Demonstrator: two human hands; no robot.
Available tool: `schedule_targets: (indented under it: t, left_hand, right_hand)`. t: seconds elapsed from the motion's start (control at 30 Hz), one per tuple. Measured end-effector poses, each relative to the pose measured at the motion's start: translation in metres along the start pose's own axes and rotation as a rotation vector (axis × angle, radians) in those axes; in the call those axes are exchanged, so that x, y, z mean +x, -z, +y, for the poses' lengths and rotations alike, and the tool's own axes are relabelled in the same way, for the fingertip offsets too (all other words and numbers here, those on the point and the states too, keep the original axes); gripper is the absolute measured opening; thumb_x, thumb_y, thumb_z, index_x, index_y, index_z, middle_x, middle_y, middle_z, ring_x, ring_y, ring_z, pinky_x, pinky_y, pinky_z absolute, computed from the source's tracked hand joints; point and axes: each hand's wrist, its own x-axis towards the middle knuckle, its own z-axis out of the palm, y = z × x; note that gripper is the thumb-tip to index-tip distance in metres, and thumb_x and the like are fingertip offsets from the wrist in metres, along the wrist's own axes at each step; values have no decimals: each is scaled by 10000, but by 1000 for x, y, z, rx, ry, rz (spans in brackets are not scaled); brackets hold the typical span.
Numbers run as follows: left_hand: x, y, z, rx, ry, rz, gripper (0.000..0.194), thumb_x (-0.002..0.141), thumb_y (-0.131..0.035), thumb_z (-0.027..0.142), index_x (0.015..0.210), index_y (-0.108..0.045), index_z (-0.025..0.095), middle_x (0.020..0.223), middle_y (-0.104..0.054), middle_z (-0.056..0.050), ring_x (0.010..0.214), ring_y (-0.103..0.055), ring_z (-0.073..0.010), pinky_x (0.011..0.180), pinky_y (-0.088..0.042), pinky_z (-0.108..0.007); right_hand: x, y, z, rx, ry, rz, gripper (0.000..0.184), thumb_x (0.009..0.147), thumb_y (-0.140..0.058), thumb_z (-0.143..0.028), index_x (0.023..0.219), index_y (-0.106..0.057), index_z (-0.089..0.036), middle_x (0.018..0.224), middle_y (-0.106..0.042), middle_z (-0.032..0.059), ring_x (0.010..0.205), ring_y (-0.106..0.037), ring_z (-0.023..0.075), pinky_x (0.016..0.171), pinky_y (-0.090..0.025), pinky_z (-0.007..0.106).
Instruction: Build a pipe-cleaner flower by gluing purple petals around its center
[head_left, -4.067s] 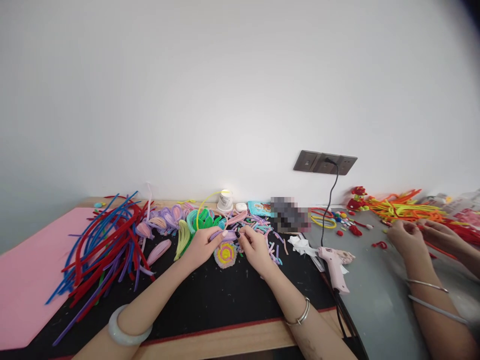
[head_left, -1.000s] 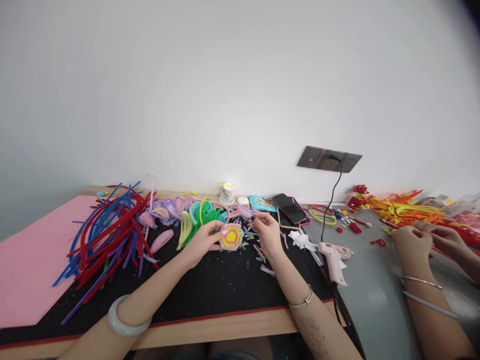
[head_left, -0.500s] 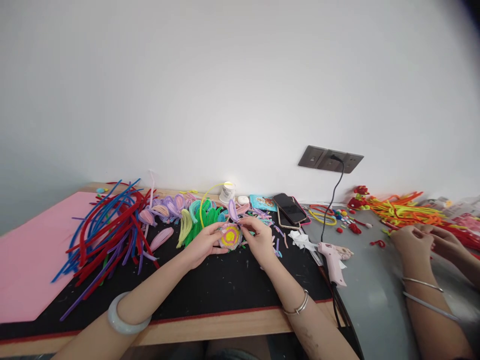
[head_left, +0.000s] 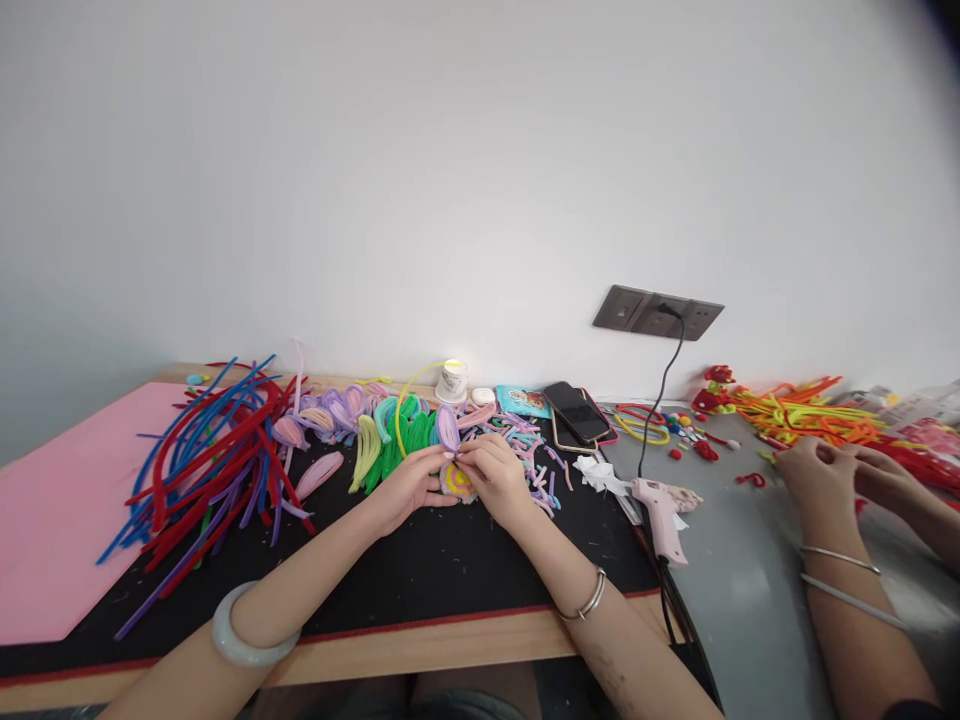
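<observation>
My left hand [head_left: 411, 487] is closed, its fingers reaching beneath a round fuzzy disc [head_left: 457, 482] with a yellow and pink swirl. The disc is partly covered by my fingers. A purple looped pipe-cleaner petal [head_left: 448, 427] stands upright at the disc's upper edge. Its base is pinched in my right hand [head_left: 496, 478], with both hands' fingertips meeting there. Whether the petal is fixed to the disc cannot be seen. Just behind are green pipe-cleaner loops [head_left: 401, 450] and short pastel cuttings [head_left: 536, 470] on the black mat [head_left: 442, 585].
Red, blue and purple pipe cleaners [head_left: 217, 470] spread over a pink board [head_left: 56, 530] at left. A paper cup [head_left: 451, 382] and phones [head_left: 576, 412] stand along the back. The corded pink glue gun [head_left: 664, 520] lies right, near a co-worker's hands [head_left: 825, 470].
Earlier the disc lay on the mat while both hands held the purple loop. Since then my left hand has lifted the disc, and my right hand has brought the petal to its upper edge.
</observation>
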Motion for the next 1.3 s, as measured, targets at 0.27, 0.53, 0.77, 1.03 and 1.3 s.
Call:
schedule_targets:
  t: [0.27,0.53,0.77,1.03,1.3]
  left_hand:
    - [1,4,-2,69,-58,51,349,816,-642,407,1088,-601,192,969,-704,-78,805,-694,-184,675,-562,-278]
    - [3,8,-4,152,-84,105,370,842,-596,427,1138,-577,205,955,-690,-68,727,-674,-150,606,-551,-238]
    - [2,8,0,349,-133,78,365,857,-528,455,1075,-613,175,811,-648,-36,575,-573,-116,481,-468,-199]
    - [-3,-2,2,687,-240,-145,226,775,-625,349,671,-656,151,626,-587,6,602,-520,-148,555,-382,-229]
    - [-5,-5,11,875,-421,11,162,761,-605,342,713,-637,190,734,-602,-20,731,-515,-188,632,-372,-250]
  right_hand:
    - [7,6,-6,38,-132,-29,132,832,-624,-165,855,-731,-239,918,-743,56,947,-540,239,846,-461,451]
    - [9,13,-9,149,-240,-120,236,845,-547,-115,895,-736,-249,1012,-733,25,1054,-510,244,944,-390,474]
    - [8,16,-5,231,-367,51,127,859,-534,-199,910,-650,-208,960,-669,55,940,-555,200,856,-421,362]
    - [6,17,2,400,-622,-102,192,864,-512,-353,844,-603,-186,575,-449,-45,479,-376,105,458,-294,228]
    - [8,17,-6,362,-637,14,264,896,-470,-418,852,-611,-199,599,-482,-23,497,-405,120,455,-310,232]
